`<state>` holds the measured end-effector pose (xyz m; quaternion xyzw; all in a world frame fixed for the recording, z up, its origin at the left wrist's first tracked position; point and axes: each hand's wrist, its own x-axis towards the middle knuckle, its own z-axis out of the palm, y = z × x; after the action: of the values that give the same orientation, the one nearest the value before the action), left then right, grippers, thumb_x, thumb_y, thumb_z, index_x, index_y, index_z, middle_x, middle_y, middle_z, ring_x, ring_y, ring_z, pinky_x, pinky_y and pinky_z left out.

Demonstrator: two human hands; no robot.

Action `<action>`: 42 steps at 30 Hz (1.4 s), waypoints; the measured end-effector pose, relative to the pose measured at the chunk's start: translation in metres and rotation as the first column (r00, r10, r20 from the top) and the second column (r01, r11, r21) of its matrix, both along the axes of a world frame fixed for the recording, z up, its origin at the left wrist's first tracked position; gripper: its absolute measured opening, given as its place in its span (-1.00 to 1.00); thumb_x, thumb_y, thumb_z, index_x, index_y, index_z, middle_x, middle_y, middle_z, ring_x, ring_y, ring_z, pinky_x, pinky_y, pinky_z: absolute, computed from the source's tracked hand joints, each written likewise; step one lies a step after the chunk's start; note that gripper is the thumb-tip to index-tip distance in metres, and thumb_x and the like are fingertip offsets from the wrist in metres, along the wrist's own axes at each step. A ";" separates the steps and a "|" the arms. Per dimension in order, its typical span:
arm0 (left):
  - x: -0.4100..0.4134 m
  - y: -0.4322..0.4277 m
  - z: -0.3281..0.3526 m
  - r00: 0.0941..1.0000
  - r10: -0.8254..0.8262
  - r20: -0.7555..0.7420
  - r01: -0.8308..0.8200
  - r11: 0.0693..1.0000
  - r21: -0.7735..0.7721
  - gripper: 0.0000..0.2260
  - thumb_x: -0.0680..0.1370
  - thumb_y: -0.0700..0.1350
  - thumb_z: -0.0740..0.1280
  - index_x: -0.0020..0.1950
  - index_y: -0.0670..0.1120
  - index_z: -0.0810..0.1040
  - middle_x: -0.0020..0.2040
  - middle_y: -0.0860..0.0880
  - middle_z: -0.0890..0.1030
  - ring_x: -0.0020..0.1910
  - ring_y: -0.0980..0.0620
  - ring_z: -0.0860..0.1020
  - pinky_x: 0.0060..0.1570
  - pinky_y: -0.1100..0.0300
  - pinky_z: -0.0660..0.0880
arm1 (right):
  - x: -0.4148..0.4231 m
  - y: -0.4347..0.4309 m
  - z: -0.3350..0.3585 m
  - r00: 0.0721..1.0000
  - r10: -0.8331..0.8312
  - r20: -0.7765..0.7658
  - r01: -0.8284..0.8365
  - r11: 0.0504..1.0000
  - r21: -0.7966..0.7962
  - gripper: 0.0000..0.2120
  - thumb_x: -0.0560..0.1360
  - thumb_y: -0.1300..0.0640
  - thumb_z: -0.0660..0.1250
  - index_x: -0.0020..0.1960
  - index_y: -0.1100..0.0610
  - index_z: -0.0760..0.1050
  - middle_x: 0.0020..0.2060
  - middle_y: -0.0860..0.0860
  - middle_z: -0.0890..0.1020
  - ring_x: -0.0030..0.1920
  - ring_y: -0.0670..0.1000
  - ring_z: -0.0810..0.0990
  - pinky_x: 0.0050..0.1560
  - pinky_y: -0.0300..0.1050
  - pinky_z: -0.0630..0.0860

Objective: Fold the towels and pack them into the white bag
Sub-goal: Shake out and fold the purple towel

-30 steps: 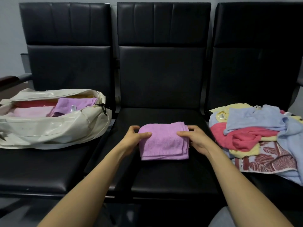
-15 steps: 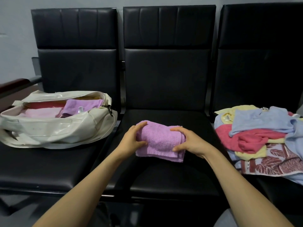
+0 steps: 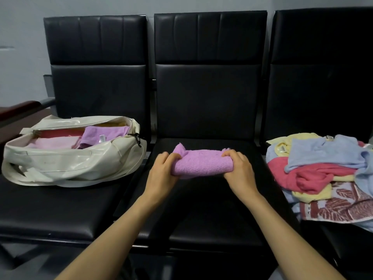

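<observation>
A folded purple towel (image 3: 201, 162) is lifted off the middle black seat (image 3: 212, 215). My left hand (image 3: 164, 170) grips its left end and my right hand (image 3: 237, 168) grips its right end, fingers curled over the top. The white bag (image 3: 66, 162) lies unzipped on the left seat, with a purple, a pink and a red towel folded inside. A loose pile of unfolded towels (image 3: 323, 174), blue, red, yellow and a leaf-patterned one, lies on the right seat.
Three black padded seats stand in a row against a grey wall. A dark red armrest (image 3: 18, 110) sticks out at the far left beside the bag. The bag's straps hang over the left seat.
The purple towel lay flat on the middle seat with both hands on its sides. Both hands have since gripped its ends and raised it off the seat. The view shifted left.
</observation>
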<state>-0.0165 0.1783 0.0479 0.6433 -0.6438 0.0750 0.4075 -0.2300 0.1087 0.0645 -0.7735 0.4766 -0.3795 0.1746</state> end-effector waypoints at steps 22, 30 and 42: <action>0.034 -0.003 0.001 0.582 0.196 -0.789 0.382 0.791 0.478 -0.45 0.35 -0.21 0.51 0.28 -0.11 0.38 0.17 -0.07 0.54 0.12 -0.02 0.56 0.11 0.11 0.54 | 0.008 -0.025 -0.015 0.920 0.103 0.379 -0.378 0.495 0.783 -0.53 0.43 0.23 0.45 0.31 0.08 0.47 0.12 0.04 0.65 0.12 0.01 0.63 0.22 0.00 0.52; 0.116 -0.013 0.066 0.758 0.155 -0.633 0.064 0.949 0.310 -0.68 0.48 -0.31 0.38 0.19 -0.07 0.45 0.04 -0.02 0.57 0.02 0.04 0.55 -0.02 0.19 0.51 | 0.124 -0.056 0.055 0.964 0.238 0.123 -0.267 0.839 0.474 -0.52 0.45 0.24 0.42 0.33 0.09 0.41 0.10 0.08 0.61 0.06 0.01 0.60 0.06 -0.10 0.54; 0.281 0.019 0.081 0.797 0.475 -0.373 -0.386 0.876 0.290 -0.66 0.49 -0.20 0.38 0.25 -0.15 0.45 -0.01 -0.08 0.53 -0.03 -0.06 0.50 -0.08 0.17 0.33 | 0.337 -0.069 0.064 0.856 0.502 -0.124 -0.490 0.864 0.116 -0.71 0.54 0.16 0.21 0.21 -0.04 0.28 0.11 0.09 0.57 0.06 0.20 0.56 0.01 0.08 0.51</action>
<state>0.2649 0.1970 0.1293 0.8108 -0.3772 -0.0436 0.4454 0.1067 0.0401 0.1282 -0.8888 0.2880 -0.2429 0.2610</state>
